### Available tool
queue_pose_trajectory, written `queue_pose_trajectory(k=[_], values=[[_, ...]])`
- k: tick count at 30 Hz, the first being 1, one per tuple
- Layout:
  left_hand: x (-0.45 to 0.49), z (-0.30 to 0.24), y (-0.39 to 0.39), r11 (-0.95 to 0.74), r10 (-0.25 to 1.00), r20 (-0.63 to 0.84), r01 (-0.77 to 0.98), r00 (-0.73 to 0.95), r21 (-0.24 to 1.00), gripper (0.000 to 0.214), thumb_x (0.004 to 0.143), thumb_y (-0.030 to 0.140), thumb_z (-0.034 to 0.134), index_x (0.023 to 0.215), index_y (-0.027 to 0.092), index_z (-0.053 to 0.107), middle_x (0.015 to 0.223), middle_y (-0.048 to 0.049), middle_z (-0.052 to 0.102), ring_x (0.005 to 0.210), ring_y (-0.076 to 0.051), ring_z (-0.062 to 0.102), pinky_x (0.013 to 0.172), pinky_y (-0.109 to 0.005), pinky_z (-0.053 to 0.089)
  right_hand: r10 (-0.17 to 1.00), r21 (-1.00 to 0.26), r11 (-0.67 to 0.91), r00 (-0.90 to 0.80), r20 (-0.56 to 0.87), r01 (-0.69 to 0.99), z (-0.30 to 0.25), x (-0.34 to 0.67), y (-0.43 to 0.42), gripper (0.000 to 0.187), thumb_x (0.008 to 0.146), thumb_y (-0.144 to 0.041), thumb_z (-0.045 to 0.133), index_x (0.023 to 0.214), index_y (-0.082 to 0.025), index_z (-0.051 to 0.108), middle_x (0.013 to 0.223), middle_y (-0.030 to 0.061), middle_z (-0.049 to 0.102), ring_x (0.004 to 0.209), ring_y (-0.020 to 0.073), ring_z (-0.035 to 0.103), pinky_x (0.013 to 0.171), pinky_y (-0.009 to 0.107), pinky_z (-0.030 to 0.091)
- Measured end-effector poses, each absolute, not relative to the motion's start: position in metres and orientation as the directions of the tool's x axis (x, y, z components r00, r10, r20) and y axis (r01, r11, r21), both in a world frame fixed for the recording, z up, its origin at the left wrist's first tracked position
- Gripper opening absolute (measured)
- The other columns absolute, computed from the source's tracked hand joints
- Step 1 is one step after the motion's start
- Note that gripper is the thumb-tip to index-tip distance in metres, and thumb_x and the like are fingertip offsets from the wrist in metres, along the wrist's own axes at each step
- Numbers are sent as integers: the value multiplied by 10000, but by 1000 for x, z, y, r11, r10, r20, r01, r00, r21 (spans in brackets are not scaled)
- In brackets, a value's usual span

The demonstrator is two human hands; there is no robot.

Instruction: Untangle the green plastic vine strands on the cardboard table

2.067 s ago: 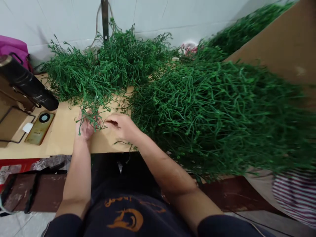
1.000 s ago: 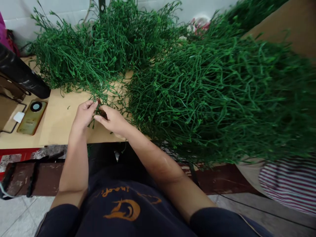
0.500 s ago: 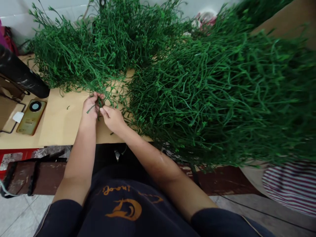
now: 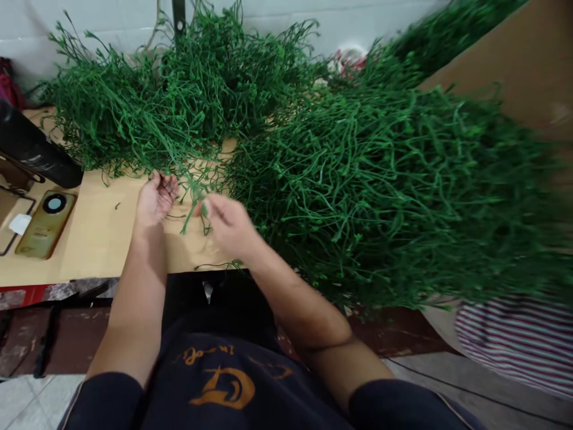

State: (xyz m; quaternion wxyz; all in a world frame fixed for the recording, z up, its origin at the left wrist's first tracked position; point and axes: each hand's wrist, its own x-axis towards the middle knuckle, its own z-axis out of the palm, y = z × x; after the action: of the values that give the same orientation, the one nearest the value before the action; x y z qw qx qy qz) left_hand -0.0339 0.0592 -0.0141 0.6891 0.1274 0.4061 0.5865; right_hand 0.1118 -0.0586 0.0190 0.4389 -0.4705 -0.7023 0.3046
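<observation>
My left hand [image 4: 157, 198] is turned palm up near the edge of the piled greenery, its fingers loosely curled and apart, with no stem plainly held in it. A short distance to the right, my right hand [image 4: 230, 222] pinches a thin green stem [image 4: 188, 220] between thumb and fingers; motion blurs the fingertips. The left heap of green stems [image 4: 134, 113] lies just beyond both hands. A larger heap of green stems [image 4: 385, 179] spreads close beside my right hand. Under my hands is a tan cardboard sheet [image 4: 105, 239], with a few loose stems on it.
A phone [image 4: 47, 227] and a black bottle [image 4: 38, 146] are on the left. Brown cardboard [image 4: 514, 65] stands at the upper right, against more greenery. Striped cloth [image 4: 510, 346] shows at the lower right. A dark upright [image 4: 179, 24] rises before the wall.
My hands have moved apart: the right has drawn back to the right with a stem, while the left has loosened its fingers. The whole view has also shifted slightly.
</observation>
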Motion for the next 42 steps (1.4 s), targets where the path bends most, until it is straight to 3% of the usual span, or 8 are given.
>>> queue_pose_trajectory(k=[4, 6, 9, 13, 21, 29, 37, 42], values=[[-26, -10, 60, 338, 876, -482, -710, -3, 618, 335, 964, 270, 373, 672, 160, 495, 523, 11, 562, 538, -90, 598, 572, -193, 505, 854, -823, 399, 163, 494, 404, 52, 157, -38, 338, 957, -416, 348, 898, -188, 591, 702, 5, 481, 681, 113, 485, 674, 280, 420], [-24, -8, 61, 342, 880, -475, -702, 5, 625, 297, 950, 244, 383, 700, 159, 518, 565, 5, 591, 560, -91, 606, 584, -194, 500, 821, -799, 395, 216, 529, 454, 56, 165, -33, 330, 956, -402, 350, 908, -194, 602, 722, 13, 500, 717, 125, 511, 710, 300, 441], [-23, -6, 58, 368, 905, -416, -652, 88, 663, 215, 918, 208, 422, 782, 151, 578, 658, -11, 645, 610, -96, 627, 594, -196, 489, 850, -754, 375, 125, 512, 539, 47, 157, -30, 241, 927, -315, 424, 832, -189, 605, 765, 29, 550, 783, 149, 533, 760, 323, 458], [-25, -6, 50, 369, 929, -304, -588, 211, 720, 172, 886, 246, 476, 888, 159, 625, 745, -28, 685, 692, -126, 663, 646, -234, 514, 932, -711, 304, -44, 359, 635, 31, 128, -31, 156, 841, -189, 498, 699, -176, 563, 737, 31, 535, 732, 147, 503, 720, 293, 435], [-27, -3, 37, 323, 922, -160, -475, 352, 818, 291, 837, 445, 584, 895, 163, 626, 942, -101, 705, 981, -224, 668, 772, -317, 535, 960, -674, 224, -38, 279, 704, 21, 116, -26, 123, 844, -213, 495, 761, -171, 576, 801, 51, 530, 708, 148, 469, 723, 278, 417], [-25, -10, 39, 253, 910, -68, -418, 409, 872, 378, 618, 355, 816, 882, 176, 615, 863, -25, 699, 823, -145, 665, 692, -228, 501, 966, -591, 176, -22, 259, 787, 10, 113, -19, 133, 850, -227, 481, 837, -156, 592, 901, 91, 535, 757, 171, 491, 741, 306, 431], [-22, -9, 40, 210, 939, -42, -471, 342, 857, 208, 615, 110, 689, 791, 174, 597, 906, -15, 703, 865, -164, 673, 738, -267, 511, 963, -628, 203, -36, 268, 751, 8, 115, -17, 174, 865, -227, 451, 890, -162, 610, 908, 94, 544, 799, 182, 523, 766, 312, 448], [-22, -4, 39, 241, 935, -69, -482, 347, 843, 149, 605, 69, 589, 719, 160, 559, 1034, -37, 705, 962, -192, 670, 791, -306, 529, 961, -677, 212, -26, 274, 705, 10, 120, -16, 160, 860, -196, 444, 850, -168, 601, 880, 87, 541, 831, 187, 528, 789, 307, 448]])
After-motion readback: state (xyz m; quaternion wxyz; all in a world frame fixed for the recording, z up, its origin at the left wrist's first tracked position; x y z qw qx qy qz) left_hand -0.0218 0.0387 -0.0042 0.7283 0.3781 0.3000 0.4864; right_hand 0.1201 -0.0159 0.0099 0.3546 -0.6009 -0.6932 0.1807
